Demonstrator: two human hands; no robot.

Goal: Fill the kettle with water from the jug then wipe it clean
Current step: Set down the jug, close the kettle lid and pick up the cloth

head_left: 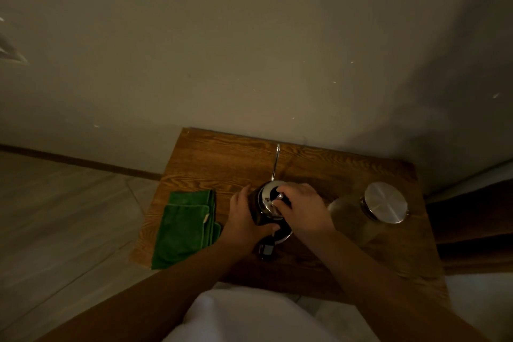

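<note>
We see the kettle (266,207) standing upright near the middle of the wooden tabletop (222,158), a dark body with a shiny metal lid and a thin gooseneck spout (275,161) reaching away from us toward the wall (249,50). Its round base shows just below it, with a dark control part at the near edge. Our left hand (244,216) wraps the kettle's left side, fingers curled against the dark body and the thumb reaching under toward the base. Our right hand (302,207) lies over the top from the right, its fingertips pinched on the small knob of the lid. Just to the right stands the glass jug (361,216), capped with a round metal lid (385,202), close to our right wrist but apart from the kettle. To the left a folded green cloth (186,227) lies flat at the tabletop's left edge, near our left hand. Beyond that edge we see pale floor (55,216).
</note>
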